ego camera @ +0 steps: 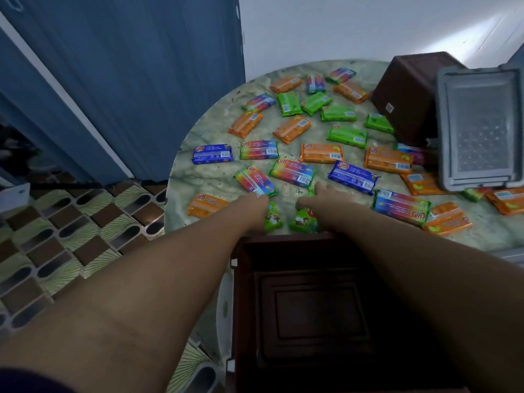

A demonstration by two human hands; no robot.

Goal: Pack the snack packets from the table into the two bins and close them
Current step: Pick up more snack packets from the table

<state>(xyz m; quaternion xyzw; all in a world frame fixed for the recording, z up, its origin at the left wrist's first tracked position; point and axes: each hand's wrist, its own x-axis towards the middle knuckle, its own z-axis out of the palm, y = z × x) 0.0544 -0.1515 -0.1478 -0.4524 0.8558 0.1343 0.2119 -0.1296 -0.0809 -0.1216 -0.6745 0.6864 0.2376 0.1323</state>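
Both my hands reach just past the empty dark-brown plastic bin (309,307), left hand (256,205) and right hand (317,198) each apparently gripping a small green foil snack packet (303,221).

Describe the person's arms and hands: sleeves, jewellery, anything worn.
Both forearms are bare, with no watch, bracelet or glove visible. The left hand and right hand show no rings, though blur hides fine detail. A dark fabric edge at the bottom left corner may be a sleeve.
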